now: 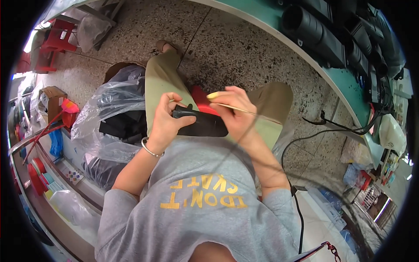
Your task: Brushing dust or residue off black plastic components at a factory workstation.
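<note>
Over my lap, my left hand [168, 120] is closed on one end of a long black plastic part [205, 125], thumb on top. A small knob stands up from the part near those fingers. My right hand [238, 111] is at the part's other end, its fingers pinching a thin light-coloured stick [235, 108] like a wooden skewer. One fingertip of that hand has a yellow covering [212, 95]. Whether the stick's tip touches the black part, I cannot tell.
On the left, a clear plastic bag [98, 118] holds black parts. A green-topped table [279, 26] at the upper right carries black tubular housings [312, 35]. A black cable [301, 139] runs down from it on the right. Something red [200, 98] lies between my knees.
</note>
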Demonstrator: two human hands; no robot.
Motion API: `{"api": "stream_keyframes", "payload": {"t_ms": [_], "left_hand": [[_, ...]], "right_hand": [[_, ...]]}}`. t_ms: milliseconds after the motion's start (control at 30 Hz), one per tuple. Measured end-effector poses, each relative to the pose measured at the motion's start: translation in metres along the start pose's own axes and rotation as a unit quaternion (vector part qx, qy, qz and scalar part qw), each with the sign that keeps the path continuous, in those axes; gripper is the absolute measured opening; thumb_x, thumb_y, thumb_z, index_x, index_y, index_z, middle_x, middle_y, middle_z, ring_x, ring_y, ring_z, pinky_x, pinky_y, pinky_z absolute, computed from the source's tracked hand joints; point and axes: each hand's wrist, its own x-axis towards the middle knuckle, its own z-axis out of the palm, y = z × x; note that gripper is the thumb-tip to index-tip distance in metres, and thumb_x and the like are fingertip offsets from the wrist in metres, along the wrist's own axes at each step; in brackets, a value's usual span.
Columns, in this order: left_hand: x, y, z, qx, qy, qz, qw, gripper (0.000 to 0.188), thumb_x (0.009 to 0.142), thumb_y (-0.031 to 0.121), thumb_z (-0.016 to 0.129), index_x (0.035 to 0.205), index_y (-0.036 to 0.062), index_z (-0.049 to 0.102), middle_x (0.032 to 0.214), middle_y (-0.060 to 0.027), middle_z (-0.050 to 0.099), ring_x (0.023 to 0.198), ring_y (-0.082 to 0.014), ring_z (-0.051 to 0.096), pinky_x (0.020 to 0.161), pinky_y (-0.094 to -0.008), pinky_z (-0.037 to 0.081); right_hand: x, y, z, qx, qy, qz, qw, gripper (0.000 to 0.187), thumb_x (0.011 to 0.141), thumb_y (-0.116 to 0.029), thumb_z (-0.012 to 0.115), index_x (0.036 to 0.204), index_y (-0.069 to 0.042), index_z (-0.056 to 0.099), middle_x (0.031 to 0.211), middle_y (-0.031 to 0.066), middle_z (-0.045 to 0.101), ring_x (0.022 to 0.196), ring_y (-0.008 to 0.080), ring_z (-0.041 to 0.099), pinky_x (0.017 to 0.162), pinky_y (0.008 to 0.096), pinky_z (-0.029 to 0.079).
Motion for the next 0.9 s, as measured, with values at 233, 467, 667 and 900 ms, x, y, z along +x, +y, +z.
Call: {"api": "stream_keyframes", "payload": {"t_ms": [233, 467, 667, 900], "left_hand": [[-0.003, -0.004, 0.006, 0.020, -0.018, 0.039, 0.999, 0.050, 0.061, -0.011, 0.068, 0.098, 0.0045, 0.039, 0.081, -0.0034, 0.054, 0.075, -0.0089, 0.055, 0.066, -0.0212, 0.045], [0.002, -0.007, 0.010, 0.063, -0.008, 0.068, 0.996, 0.047, 0.061, -0.010, 0.069, 0.095, 0.0042, 0.039, 0.078, -0.0024, 0.054, 0.075, -0.0084, 0.055, 0.066, -0.0214, 0.045], [0.001, -0.008, 0.009, 0.064, -0.003, 0.063, 0.996, 0.040, 0.062, -0.007, 0.070, 0.087, 0.0046, 0.041, 0.074, -0.0008, 0.052, 0.068, -0.0075, 0.052, 0.062, -0.0209, 0.045], [0.006, -0.027, 0.009, -0.265, 0.107, 0.019, 0.958, 0.041, 0.069, -0.011, 0.064, 0.093, 0.0080, 0.038, 0.091, -0.0042, 0.048, 0.081, -0.0135, 0.051, 0.074, -0.0264, 0.045]], "right_hand": [[-0.013, 0.007, 0.026, 0.115, -0.093, 0.142, 0.979, 0.006, 0.074, -0.004, 0.066, 0.080, -0.003, 0.067, 0.081, 0.0015, 0.066, 0.075, 0.0138, 0.060, 0.089, 0.0355, 0.039], [-0.014, 0.010, 0.029, 0.284, -0.065, 0.290, 0.912, 0.007, 0.076, -0.006, 0.065, 0.080, 0.000, 0.065, 0.077, 0.0063, 0.064, 0.068, 0.0140, 0.058, 0.065, 0.0257, 0.046], [-0.012, 0.029, 0.037, -0.059, -0.096, -0.004, 0.994, 0.006, 0.078, -0.005, 0.059, 0.072, -0.002, 0.059, 0.075, 0.0084, 0.060, 0.074, 0.0271, 0.057, 0.085, 0.0403, 0.044], [-0.017, 0.008, -0.004, 0.199, 0.260, 0.224, 0.918, 0.002, 0.082, -0.003, 0.060, 0.083, -0.002, 0.058, 0.100, 0.0046, 0.055, 0.096, 0.0180, 0.054, 0.085, 0.0333, 0.045]]}}
